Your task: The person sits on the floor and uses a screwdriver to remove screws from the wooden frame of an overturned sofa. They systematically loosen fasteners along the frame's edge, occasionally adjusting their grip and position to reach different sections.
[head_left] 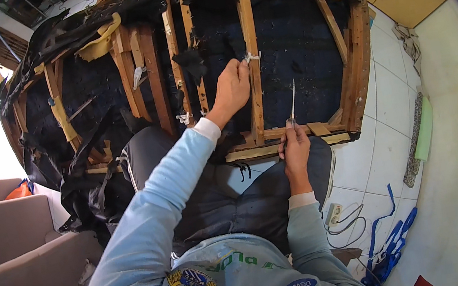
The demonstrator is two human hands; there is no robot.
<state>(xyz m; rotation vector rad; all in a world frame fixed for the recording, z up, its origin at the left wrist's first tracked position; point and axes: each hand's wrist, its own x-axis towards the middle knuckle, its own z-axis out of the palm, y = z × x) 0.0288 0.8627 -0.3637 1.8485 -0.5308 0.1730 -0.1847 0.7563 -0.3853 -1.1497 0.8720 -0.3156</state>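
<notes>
In front of me lies an upturned wooden sofa frame [248, 29], with torn black cloth [89, 22] along its edges and dark cloth behind the slats. My left hand [228, 90] reaches to a middle slat, fingers pinched at a white tie [252, 56] wrapped round the wood. Held in my right hand [295, 148] is a slim, pointed metal tool [293, 102], its tip up over the right-hand opening and clear of the wood. Whether it is a knife or an awl is hard to tell. Other white ties [139, 76] hang on slats to the left.
Grey upholstered seats [6, 224] stand at the left. On the tiled floor [368, 152] at the right are a socket block [334, 214] with a cable, blue straps [395, 242] and a pale green roll [424, 127] by the wall. Yellow foam scraps [103, 40] cling to the frame.
</notes>
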